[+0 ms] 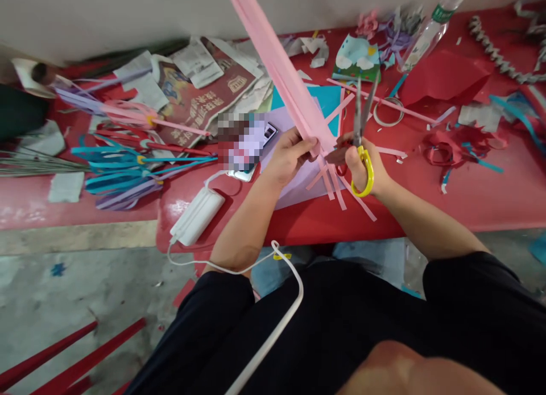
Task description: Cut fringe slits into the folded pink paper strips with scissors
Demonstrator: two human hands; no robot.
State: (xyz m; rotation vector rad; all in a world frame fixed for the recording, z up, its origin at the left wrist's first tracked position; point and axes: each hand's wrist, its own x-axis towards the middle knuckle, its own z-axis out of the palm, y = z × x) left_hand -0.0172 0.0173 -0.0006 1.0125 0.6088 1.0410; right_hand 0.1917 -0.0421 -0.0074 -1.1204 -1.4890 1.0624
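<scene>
Pink paper (284,59): long axis slants away leftward; left hand (290,157) pinches near fringed end; right hand (377,166), right of paper, holds scissors (358,136), blades pointing away.

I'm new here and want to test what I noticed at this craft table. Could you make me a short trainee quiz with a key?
1. What does the right hand hold?
A) A plastic bottle
B) Yellow-handled scissors
C) A phone

2. True or false: the white power bank lies nearer the person's body than the green-labelled plastic bottle does.

3. Fill in the colour: the left hand grips a long piece of ____ paper.

Key: 1. B; 2. True; 3. pink.
</scene>
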